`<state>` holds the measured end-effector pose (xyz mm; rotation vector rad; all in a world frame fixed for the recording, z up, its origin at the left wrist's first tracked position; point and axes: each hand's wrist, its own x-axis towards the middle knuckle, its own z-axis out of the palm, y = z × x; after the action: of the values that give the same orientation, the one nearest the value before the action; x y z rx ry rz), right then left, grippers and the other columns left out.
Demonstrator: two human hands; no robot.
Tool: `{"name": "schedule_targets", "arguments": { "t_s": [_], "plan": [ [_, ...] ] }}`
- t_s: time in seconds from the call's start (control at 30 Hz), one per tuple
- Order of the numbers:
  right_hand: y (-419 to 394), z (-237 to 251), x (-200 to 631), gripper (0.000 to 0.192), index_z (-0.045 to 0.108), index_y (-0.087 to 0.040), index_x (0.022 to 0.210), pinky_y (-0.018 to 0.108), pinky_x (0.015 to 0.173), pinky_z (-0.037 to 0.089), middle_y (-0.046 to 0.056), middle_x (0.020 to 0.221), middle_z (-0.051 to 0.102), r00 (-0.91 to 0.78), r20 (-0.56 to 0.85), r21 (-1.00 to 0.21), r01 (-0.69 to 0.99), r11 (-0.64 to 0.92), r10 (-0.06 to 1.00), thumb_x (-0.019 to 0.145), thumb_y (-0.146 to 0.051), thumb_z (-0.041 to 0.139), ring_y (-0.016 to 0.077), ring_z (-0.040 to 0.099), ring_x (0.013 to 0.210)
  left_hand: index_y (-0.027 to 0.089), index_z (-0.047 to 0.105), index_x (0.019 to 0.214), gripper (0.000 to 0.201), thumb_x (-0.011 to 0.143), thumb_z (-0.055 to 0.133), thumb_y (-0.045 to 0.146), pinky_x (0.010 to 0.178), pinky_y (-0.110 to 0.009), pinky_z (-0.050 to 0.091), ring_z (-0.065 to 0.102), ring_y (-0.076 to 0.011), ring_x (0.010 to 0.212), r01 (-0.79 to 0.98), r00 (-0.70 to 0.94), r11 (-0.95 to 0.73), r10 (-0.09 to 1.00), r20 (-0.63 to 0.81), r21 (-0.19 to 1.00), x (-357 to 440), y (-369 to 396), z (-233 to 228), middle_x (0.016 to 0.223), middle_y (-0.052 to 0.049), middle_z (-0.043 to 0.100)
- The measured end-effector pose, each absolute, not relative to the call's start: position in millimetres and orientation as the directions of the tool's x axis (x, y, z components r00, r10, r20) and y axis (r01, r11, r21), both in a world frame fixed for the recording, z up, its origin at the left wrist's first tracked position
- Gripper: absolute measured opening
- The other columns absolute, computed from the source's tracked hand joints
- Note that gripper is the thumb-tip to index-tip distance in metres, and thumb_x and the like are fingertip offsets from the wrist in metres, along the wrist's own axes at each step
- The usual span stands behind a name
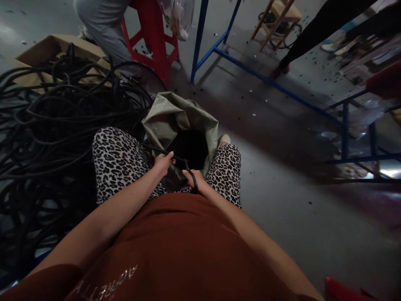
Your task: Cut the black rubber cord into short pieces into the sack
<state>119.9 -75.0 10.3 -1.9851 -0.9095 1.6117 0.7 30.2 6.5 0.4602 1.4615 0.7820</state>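
Observation:
I sit with a grey-green woven sack (169,117) open between my knees, its inside dark. My left hand (163,162) grips a black cable (156,149) that runs in from the left across my leopard-print leg. My right hand (194,179) is closed on a bent loop of the same black cable, just in front of my lap and at the sack's near edge. The two hands are a short span apart, with the cable stretched between them.
A big tangle of black cables (56,121) fills the floor at left, over cardboard boxes (53,48). Behind stand a red stool (153,37), another person's grey-trousered leg (103,29), a blue metal frame (269,81) and a wooden stool (278,21). Grey concrete floor lies at right.

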Motion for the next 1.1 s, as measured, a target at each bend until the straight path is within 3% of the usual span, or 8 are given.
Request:
{"name": "schedule_targets", "arguments": {
  "t_s": [0.4,0.63,0.83,1.1],
  "plan": [
    [-76.5,20.9,119.8,0.034,0.051,-0.015,0.070,0.015,0.028,0.032,-0.005,0.043,0.046,0.174,-0.724,-0.661,0.098,-0.744,0.667,0.092,-0.041,0.048,0.0077,0.045,0.027,0.015,0.046,0.071,0.025,0.075,0.071,0.016,0.053,-0.021,0.048,0.056,-0.0080,0.049,-0.262,-0.065,0.663,0.712,-0.699,0.701,0.9,33.6,5.8,0.060,0.001,0.057],
    [-77.4,38.5,115.8,0.035,0.049,-0.016,0.087,0.013,0.030,0.035,-0.007,0.046,0.049,0.115,-0.734,-0.673,0.003,-0.739,0.669,0.092,-0.050,0.046,0.0072,0.048,0.030,0.015,0.048,0.072,0.025,0.073,0.072,0.018,0.056,-0.022,0.048,0.056,-0.0079,0.050,-0.333,-0.046,0.614,0.747,-0.663,0.715,1.9,34.6,7.1,0.060,0.002,0.057],
    [-77.6,28.7,112.7,0.040,0.049,-0.015,0.090,0.015,0.033,0.039,-0.004,0.051,0.054,-0.007,-0.731,-0.682,-0.007,-0.731,0.682,0.092,-0.055,0.044,0.0085,0.052,0.033,0.015,0.048,0.071,0.026,0.072,0.074,0.020,0.056,-0.023,0.049,0.057,-0.0082,0.051,-0.346,-0.073,0.579,0.768,-0.636,0.739,4.2,31.4,6.2,0.061,0.002,0.057],
    [-72.3,15.3,111.5,0.047,0.050,-0.015,0.094,0.016,0.035,0.041,-0.003,0.053,0.055,0.012,-0.743,-0.669,-0.029,-0.743,0.669,0.089,-0.061,0.041,0.0102,0.055,0.034,0.014,0.050,0.073,0.017,0.076,0.067,0.015,0.054,-0.022,0.047,0.056,-0.0079,0.049,-0.291,-0.034,0.609,0.764,-0.644,0.738,8.6,19.9,3.8,0.058,0.001,0.057]
  ]
}}
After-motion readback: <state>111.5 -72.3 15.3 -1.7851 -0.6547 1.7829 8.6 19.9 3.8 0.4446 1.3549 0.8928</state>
